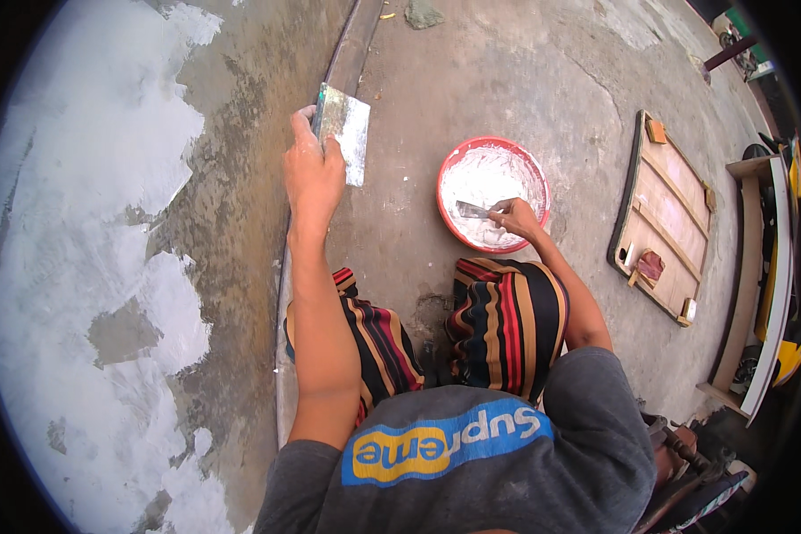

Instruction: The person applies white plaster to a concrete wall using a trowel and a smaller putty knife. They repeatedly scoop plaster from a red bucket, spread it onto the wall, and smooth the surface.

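Note:
My left hand (315, 169) is closed around the back edge of a wide flat metal plastering blade (347, 133), its face smeared with white. It is held up close to the wall on the left. My right hand (514, 218) grips a small putty knife (473, 211) by its handle, over the red basin (442, 198) in front of my right knee. White paste (485, 178) fills the inside of the basin and coats its walls. The knife's blade is at the paste; whether it dips in cannot be told.
The left wall (231, 294) carries uneven patches of white coating (107, 133) over bare grey. A wooden panel with battens (672, 200) lies on the concrete floor (561, 98) to the right. Beyond it stands a pale frame (770, 294). A stone-like lump (424, 12) sits far ahead.

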`<state>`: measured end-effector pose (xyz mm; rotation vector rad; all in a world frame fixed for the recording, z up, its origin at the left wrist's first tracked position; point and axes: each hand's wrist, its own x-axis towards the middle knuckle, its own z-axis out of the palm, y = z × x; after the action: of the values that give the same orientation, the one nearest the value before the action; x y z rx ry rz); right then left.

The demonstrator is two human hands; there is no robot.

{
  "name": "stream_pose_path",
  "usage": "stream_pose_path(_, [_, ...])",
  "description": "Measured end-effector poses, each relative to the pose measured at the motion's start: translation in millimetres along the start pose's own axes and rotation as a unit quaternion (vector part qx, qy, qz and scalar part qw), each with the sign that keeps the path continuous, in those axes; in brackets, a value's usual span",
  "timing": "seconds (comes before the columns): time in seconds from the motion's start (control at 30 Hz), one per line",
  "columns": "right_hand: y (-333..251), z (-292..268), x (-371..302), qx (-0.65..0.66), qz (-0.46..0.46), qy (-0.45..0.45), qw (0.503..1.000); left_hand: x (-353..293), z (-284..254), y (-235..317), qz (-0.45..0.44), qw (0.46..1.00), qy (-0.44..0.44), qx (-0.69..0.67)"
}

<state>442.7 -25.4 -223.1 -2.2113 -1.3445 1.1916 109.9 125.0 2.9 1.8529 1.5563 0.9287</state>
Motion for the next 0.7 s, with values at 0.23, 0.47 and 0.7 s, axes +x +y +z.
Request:
stream_pose_path(0.23, [-25.3,-54.0,-49.3,0.33,-0.003,0.015,0.944,-0.7,27.8,-11.6,-0.029,0.988,-0.109,-0.107])
stream_pose_path(0.47, [-134.2,-86.5,-115.6,0.308,-0.276,0.188,0.891,-11.9,56.6,20.1,-0.171,0.849,-0.283,-0.413])
stream_pose_path(0.7, [-142.9,-81.1,-112.3,-0.013,-0.418,0.365,0.832,-18.6,49.5,44.3,-0.199,0.79,-0.308,-0.491])
